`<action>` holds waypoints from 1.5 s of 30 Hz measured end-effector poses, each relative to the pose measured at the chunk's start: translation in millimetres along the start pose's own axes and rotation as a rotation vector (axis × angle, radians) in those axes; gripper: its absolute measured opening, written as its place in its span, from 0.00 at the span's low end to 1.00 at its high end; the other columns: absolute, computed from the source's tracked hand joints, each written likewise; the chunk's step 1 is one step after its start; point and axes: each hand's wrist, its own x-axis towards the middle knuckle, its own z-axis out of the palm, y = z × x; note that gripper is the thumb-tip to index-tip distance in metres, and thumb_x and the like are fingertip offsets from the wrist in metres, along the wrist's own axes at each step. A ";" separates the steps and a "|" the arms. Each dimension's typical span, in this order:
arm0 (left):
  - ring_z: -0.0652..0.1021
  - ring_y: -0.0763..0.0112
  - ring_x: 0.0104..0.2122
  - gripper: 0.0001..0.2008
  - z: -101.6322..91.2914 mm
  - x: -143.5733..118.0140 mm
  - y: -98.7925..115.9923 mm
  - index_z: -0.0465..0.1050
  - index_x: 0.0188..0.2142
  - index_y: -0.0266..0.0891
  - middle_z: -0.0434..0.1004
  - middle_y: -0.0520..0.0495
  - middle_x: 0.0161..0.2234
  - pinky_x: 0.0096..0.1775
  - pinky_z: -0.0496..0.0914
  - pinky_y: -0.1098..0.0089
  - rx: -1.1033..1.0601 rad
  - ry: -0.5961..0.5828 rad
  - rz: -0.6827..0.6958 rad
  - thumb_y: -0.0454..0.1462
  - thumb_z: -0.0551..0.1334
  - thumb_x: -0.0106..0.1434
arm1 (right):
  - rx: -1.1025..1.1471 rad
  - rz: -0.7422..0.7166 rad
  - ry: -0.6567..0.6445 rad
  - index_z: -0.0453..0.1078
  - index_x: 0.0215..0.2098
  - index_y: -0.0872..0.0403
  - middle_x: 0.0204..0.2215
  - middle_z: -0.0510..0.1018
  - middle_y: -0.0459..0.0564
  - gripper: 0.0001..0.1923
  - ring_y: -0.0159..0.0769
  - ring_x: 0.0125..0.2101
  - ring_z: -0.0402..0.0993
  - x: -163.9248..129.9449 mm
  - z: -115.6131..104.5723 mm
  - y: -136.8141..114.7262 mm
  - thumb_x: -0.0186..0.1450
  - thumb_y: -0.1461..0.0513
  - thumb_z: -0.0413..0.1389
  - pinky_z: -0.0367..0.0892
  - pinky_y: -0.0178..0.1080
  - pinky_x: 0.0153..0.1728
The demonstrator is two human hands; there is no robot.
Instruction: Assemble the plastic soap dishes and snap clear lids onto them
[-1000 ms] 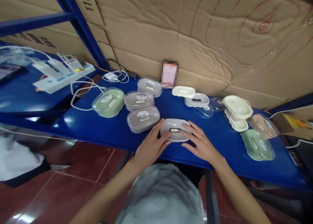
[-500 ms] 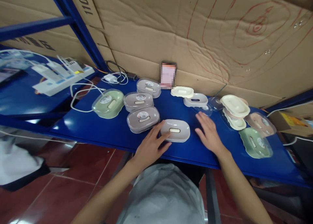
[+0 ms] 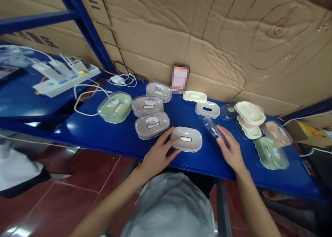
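My left hand (image 3: 158,153) is closed round the left end of a lidless grey soap dish (image 3: 195,139) near the table's front edge, fingertips at its rim and inside. A cream oval piece (image 3: 186,139) sits in the middle of that dish. To its right, my right hand (image 3: 230,149) grips a clear plastic lid (image 3: 211,127) by its right end, tilted up on edge; the fingers hide part of it. Behind the lid stands another grey soap dish part (image 3: 207,113) with an oval slot. A lidded grey soap dish (image 3: 145,130) lies just left of my left hand.
More lidded soap dishes, grey and green (image 3: 114,114), stand at left. Cream trays (image 3: 249,112), a pink dish (image 3: 276,133) and a green dish (image 3: 269,157) are at right. A phone (image 3: 180,78) leans on the cardboard (image 3: 155,33). A power strip (image 3: 67,83) with cables lies far left.
My right hand has taken hold of the clear lid beside the slotted grey part and tilted it up. My left hand stays at the grey soap dish.
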 end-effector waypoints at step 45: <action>0.77 0.42 0.58 0.29 -16.2 -20.9 -7.6 0.65 0.68 0.43 0.68 0.29 0.64 0.56 0.73 0.45 0.474 0.404 -0.054 0.39 0.68 0.71 | -0.380 -0.260 -0.179 0.71 0.67 0.49 0.53 0.82 0.58 0.22 0.49 0.57 0.75 57.5 20.3 -4.6 0.80 0.56 0.47 0.52 0.62 0.69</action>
